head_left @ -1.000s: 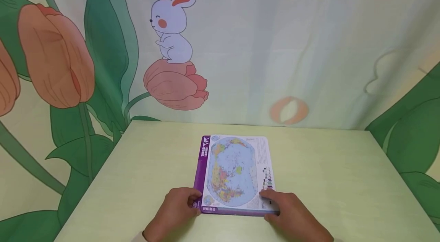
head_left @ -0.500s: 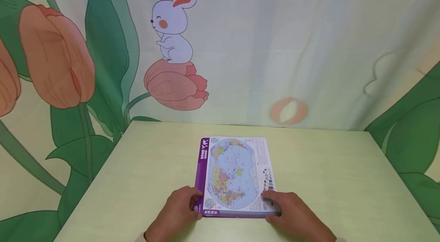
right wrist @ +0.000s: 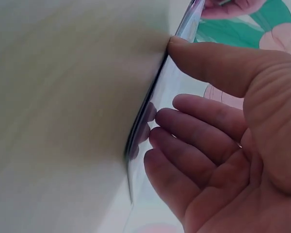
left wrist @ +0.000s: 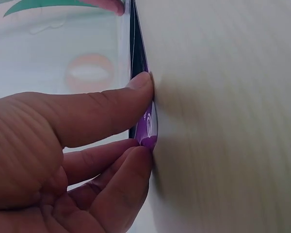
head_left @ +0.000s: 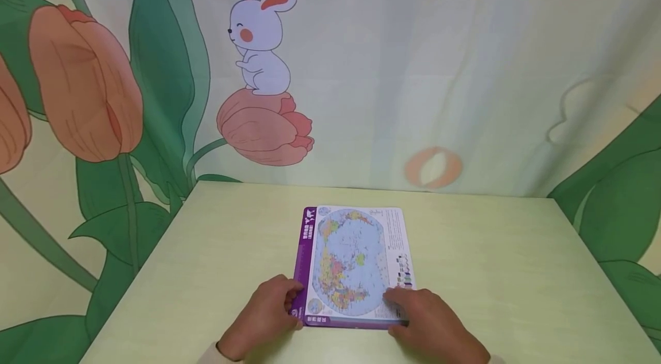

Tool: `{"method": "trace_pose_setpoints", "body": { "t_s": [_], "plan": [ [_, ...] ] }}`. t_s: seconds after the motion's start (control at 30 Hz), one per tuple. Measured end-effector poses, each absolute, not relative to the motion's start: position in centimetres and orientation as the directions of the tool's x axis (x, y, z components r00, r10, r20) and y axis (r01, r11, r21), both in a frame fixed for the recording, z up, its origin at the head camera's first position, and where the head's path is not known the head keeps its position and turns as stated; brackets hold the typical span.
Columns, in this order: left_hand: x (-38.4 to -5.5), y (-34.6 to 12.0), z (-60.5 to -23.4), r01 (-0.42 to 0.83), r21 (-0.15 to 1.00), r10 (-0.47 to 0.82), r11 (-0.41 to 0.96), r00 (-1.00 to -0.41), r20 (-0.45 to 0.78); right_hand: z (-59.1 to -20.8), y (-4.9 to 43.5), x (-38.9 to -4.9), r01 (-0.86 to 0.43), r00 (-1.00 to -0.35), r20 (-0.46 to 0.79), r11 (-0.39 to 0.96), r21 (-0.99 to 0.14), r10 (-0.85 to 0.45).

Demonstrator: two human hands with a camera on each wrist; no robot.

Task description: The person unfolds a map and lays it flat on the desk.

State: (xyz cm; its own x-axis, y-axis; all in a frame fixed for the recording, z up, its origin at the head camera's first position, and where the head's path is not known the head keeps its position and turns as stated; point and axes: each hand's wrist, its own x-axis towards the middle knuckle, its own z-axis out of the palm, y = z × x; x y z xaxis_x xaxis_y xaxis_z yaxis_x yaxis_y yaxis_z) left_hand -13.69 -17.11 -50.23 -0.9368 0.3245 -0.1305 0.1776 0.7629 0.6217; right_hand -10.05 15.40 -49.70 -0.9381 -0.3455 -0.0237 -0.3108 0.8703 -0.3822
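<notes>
Pale yellow-green tabletop (head_left: 496,260), faint wood grain; behind it a printed curtain (head_left: 356,77) with orange tulips (head_left: 85,82) and a white rabbit (head_left: 260,51). Map board (head_left: 346,260) sits flat mid-tabletop: thin, rounded corners, purple left strip and near edge, world map turned sideways. Left grip (head_left: 260,309) pinches its near-left corner. Right grip (head_left: 426,315) loose, thumb at near edge, relaxed fingers over near-right corner.
</notes>
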Motion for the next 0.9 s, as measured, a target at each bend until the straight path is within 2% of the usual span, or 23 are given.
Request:
{"method": "trace_pose_setpoints", "body": {
  "t_s": [0.33, 0.6, 0.9],
  "plan": [
    [-14.0, -17.1, -50.1, 0.164, 0.646, 0.324, 0.746, -0.936, -0.137, -50.1, 11.8, -11.2, -0.450, -0.874, 0.004, 0.805, -0.386, -0.487],
    [-14.1, -17.1, -50.2, 0.162, 0.652, 0.330, 0.741, -0.933, -0.143, -50.3, 8.4, -12.0, -0.511, -0.838, 0.012, 0.778, -0.366, -0.545],
    [-13.9, -17.4, -50.1, 0.223, 0.648, 0.363, 0.729, -0.928, -0.089, -49.9, 5.2, -12.6, -0.573, -0.805, 0.011, 0.772, -0.276, -0.593]
  ]
}}
